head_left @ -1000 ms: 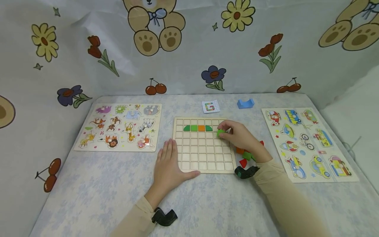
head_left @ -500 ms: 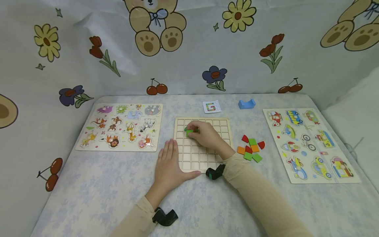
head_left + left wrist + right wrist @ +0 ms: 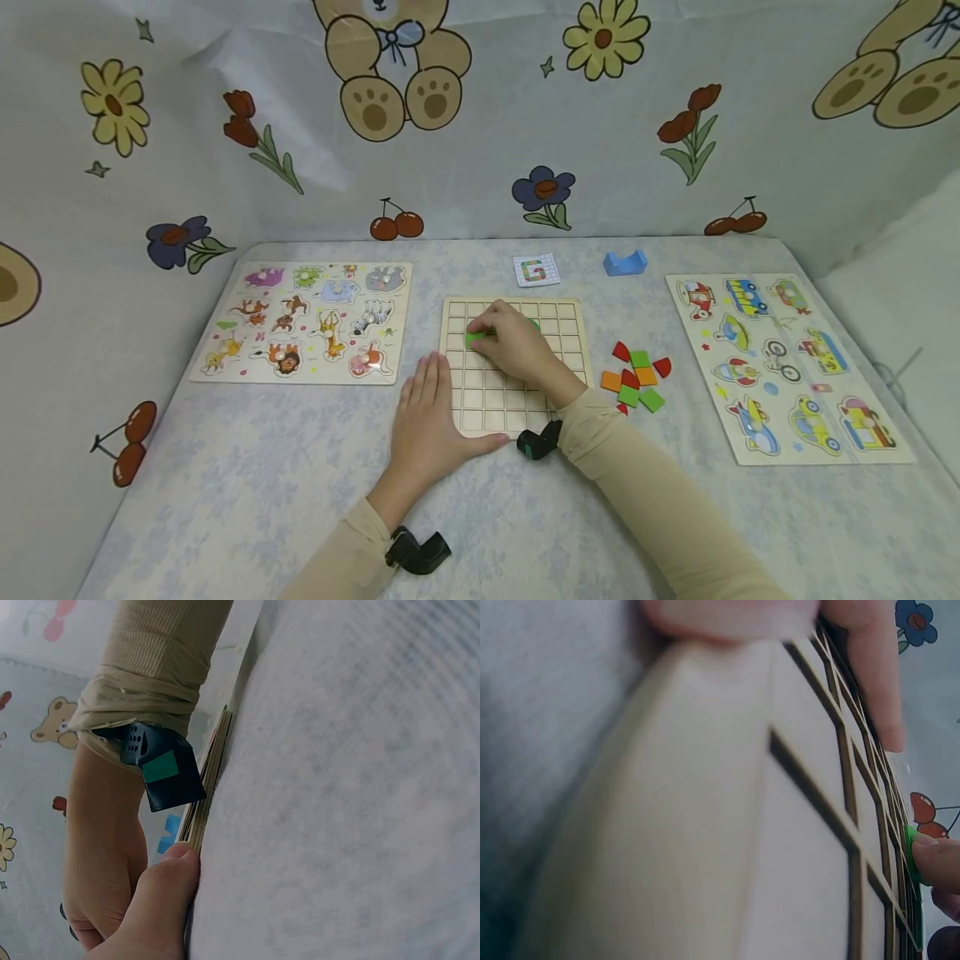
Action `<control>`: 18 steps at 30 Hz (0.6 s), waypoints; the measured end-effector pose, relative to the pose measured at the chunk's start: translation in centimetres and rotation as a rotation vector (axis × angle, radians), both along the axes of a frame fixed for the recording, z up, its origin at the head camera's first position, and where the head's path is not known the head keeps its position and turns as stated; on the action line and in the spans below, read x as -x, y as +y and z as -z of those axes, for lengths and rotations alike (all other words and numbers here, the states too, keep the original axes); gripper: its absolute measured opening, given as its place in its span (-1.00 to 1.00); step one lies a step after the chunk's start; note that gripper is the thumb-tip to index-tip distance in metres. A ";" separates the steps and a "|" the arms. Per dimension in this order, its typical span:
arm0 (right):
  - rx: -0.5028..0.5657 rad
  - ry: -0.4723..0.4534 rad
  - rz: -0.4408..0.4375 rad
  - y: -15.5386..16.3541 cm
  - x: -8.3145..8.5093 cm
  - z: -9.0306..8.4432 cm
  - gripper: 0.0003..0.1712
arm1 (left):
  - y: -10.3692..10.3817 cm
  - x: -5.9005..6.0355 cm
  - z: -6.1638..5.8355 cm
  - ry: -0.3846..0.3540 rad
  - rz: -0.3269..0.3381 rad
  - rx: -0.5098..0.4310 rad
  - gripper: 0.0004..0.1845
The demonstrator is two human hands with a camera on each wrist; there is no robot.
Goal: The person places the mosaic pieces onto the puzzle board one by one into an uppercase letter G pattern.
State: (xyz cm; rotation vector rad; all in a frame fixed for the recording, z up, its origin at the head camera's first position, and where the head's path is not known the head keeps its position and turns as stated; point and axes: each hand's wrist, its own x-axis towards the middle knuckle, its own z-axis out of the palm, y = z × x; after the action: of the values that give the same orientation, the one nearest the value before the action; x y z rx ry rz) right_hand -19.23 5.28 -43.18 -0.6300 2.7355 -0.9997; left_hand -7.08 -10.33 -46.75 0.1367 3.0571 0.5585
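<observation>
A wooden grid board (image 3: 480, 400) lies on the table in the middle of the head view. My right hand (image 3: 517, 343) pinches a green square tile (image 3: 473, 340) at the board's upper left; in the right wrist view the green tile (image 3: 911, 853) shows at the fingertips. The hand covers most of the tile row above, leaving only a dark green edge at its right. My left hand (image 3: 426, 412) rests with straight fingers along the board's left edge, thumb at its near edge. The left wrist view has the left thumb (image 3: 161, 900) against the board's side.
Loose red, orange and green tiles (image 3: 628, 396) lie right of the board. Behind it are a small pattern card (image 3: 536, 270) and a blue curved block (image 3: 625, 263). An animal puzzle (image 3: 300, 325) lies left, a vehicle puzzle (image 3: 787, 375) right.
My right hand has carried the green square from the board's right side to its upper left, then shifted it slightly further left. The left hand has stayed in place.
</observation>
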 end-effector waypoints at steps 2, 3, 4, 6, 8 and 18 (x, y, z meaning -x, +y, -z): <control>-0.025 0.023 -0.007 0.0 -0.1 -0.1 -0.76 | 0.0 0.0 -0.1 0.005 0.001 0.000 0.56; -0.042 0.031 -0.010 0.0 -0.2 -0.1 -0.75 | 0.1 0.0 -0.1 0.004 0.002 0.000 0.56; -0.056 0.037 -0.015 0.1 -0.3 -0.1 -0.74 | 0.1 -0.1 -0.1 0.005 0.002 -0.002 0.55; -0.078 0.041 -0.023 0.1 -0.4 -0.2 -0.74 | 0.1 -0.1 -0.1 0.002 0.003 -0.005 0.56; -0.084 0.036 -0.030 0.3 -0.6 -0.3 -0.74 | 0.2 0.0 -0.1 -0.001 0.003 -0.008 0.56; -0.009 0.008 -0.050 3.6 -1.6 -1.3 -0.69 | 0.1 0.1 0.1 -0.006 -0.009 -0.016 0.57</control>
State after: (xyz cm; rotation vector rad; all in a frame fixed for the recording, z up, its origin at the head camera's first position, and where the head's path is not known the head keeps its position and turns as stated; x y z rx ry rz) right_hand -17.58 8.87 -41.87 -0.6985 2.7157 -0.9755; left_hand -7.20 -10.21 -46.86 0.1215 3.0493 0.5835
